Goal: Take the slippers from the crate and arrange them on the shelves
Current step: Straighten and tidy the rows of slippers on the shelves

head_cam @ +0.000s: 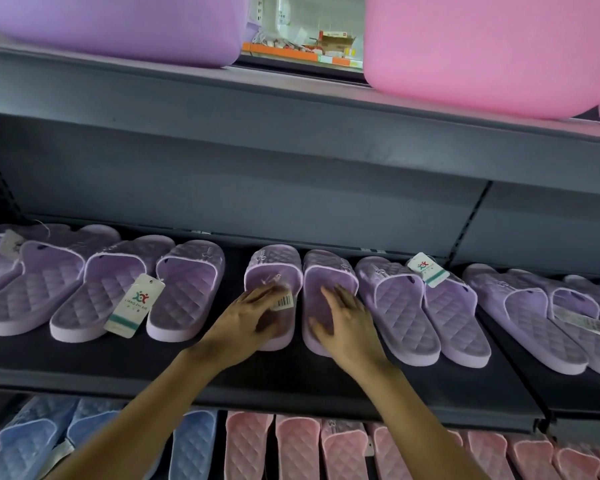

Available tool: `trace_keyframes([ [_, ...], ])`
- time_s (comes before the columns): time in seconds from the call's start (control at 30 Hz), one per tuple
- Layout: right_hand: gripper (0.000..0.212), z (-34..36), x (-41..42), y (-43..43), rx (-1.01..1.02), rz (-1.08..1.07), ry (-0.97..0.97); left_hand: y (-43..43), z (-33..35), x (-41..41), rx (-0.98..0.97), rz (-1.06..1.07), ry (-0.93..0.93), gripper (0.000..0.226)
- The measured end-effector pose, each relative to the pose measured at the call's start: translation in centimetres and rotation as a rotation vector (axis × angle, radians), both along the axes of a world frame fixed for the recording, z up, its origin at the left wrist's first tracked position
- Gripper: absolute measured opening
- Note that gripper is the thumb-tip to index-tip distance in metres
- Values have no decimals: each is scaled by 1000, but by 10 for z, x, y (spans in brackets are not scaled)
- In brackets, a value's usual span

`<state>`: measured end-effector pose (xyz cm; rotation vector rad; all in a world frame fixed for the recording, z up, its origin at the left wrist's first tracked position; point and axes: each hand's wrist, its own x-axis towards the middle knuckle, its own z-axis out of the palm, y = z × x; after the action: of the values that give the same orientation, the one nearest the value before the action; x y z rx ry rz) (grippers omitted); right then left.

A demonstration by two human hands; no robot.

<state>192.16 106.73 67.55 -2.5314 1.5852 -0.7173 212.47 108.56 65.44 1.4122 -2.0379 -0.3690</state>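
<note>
A pair of purple slippers stands in the middle of the dark shelf (222, 372), in a row with other purple slippers (184, 292) on both sides. One hand lies on each slipper of the pair.

The left hand (253, 318) rests on the footbed of the left slipper (274, 263). Its fingers (264, 294) are straight and close together, and they reach up to the opening of the strap. This hand is a little blurred. A small barcode tag (285, 301) hangs just beside the fingertips; I cannot tell if they touch it.

The right hand (343, 317) lies flat on the footbed of the right slipper (329, 266). Its fingers (338, 294) are spread. Their tips are at the edge of the strap, and the thumb is at the inner side of the slipper. No finger of either hand curls around anything.

Both slippers lie sole down and side by side, very near one another. Their toes point to the back of the shelf and their heels point to the front edge, so the long axis goes from front to back, almost straight. The heels are under the palms and wrists.

On the shelf below there are blue slippers (21, 441) at the left and pink slippers (291, 445) at the right.
</note>
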Motion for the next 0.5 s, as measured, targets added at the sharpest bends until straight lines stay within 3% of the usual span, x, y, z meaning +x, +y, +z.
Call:
trace_keyframes([
  [0.17,53,11,5,5,-138,66,-60,21,13,20,-86,113,-52,51],
  [0.4,53,14,39,10,-162,192,-65,47,32,70,-128,266,-85,58],
  [0.5,51,19,65,15,-82,271,-108,55,33,94,-107,330,-82,67],
])
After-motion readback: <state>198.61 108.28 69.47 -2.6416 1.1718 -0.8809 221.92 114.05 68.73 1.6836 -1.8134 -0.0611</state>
